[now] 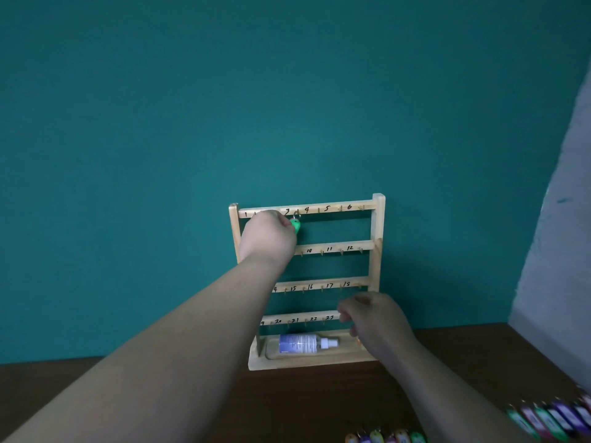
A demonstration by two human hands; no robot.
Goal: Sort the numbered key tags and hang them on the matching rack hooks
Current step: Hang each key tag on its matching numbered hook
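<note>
The green key tag (295, 226) is a small bright plastic fob with a metal ring at its top. It hangs at the top rail of the wooden rack (378, 238), by the hook marked 3. The left hand (268, 235) has its grip closed on the tag and covers most of it, along with number 2 and the left ends of the lower rails.

The right hand (374, 321) is at the right end of the rack's bottom rail with its fingers curled. Whether its grip holds anything cannot be told.

The rack has four rails, and one bottle (303, 343) lies in its base tray. On the table (303, 404) in front of the rack, a row of key tags (387, 439) is cut off by the frame edge, with about five showing. To the right of the rack, a blurred row (550, 422) cannot be counted.
</note>
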